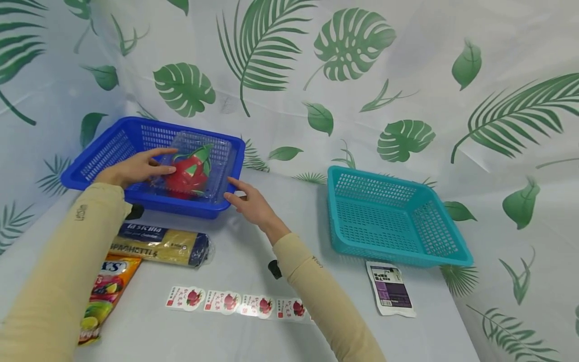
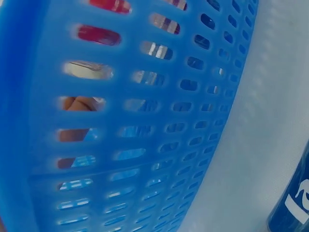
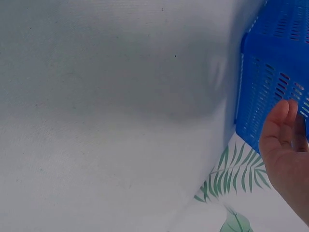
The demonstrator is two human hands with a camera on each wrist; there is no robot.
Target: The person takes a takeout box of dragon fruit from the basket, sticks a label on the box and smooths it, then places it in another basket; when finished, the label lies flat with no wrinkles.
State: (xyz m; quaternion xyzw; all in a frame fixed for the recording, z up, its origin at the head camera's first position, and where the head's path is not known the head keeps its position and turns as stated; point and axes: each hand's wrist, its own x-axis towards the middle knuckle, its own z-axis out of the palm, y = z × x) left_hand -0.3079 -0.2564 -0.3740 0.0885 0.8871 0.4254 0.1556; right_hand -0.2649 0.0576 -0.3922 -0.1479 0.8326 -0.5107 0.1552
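A clear plastic box (image 1: pixel 219 163) with a red, green-tipped dragon fruit (image 1: pixel 189 173) inside sits in the right part of the blue basket (image 1: pixel 205 208). My left hand (image 1: pixel 137 168) reaches over the basket's front rim, its thumb and forefinger extended to the left side of the box. Parts of its fingers (image 2: pixel 75 135) show through the basket's slots in the left wrist view. Just outside the right end of the basket is my right hand (image 1: pixel 253 203), fingers loosely bent and fingertips right at the rim. In the right wrist view nothing shows in that hand.
A spaghetti pack (image 1: pixel 172 246) lies before the blue basket, with a colourful snack bag (image 1: pixel 108 291) nearer left. A row of dragon fruit stickers (image 1: pixel 228 302) lies at the front. At right stand a teal basket (image 1: pixel 375 221) and, before it, a white-and-purple packet (image 1: pixel 391 289).
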